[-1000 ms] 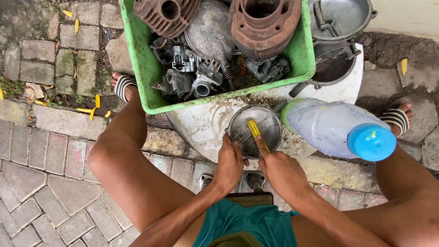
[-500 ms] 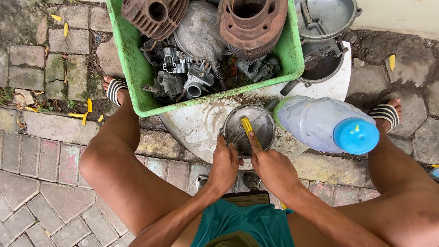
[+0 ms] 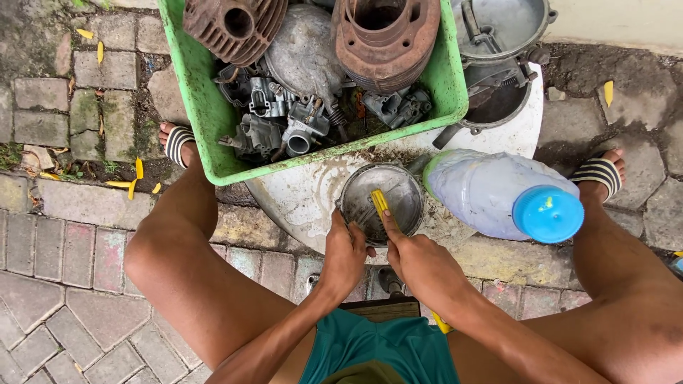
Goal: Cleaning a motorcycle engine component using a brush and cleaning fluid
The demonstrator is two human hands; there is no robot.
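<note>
Two hands work one round grey metal dish: the left hand grips its near rim, and the right hand pinches a yellow plastic brush whose long axis points away into the dish. Rusty cylinders and carburettors fill the green plastic crate.

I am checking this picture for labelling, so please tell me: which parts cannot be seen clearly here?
- Head view: the yellow brush; the right hand covers its lower handle.
- Round metal cover: the left hand hides its near rim.
- Green crate: its far side is cut off by the top edge.
- Plastic bottle: its base is hidden behind its own body.
</note>
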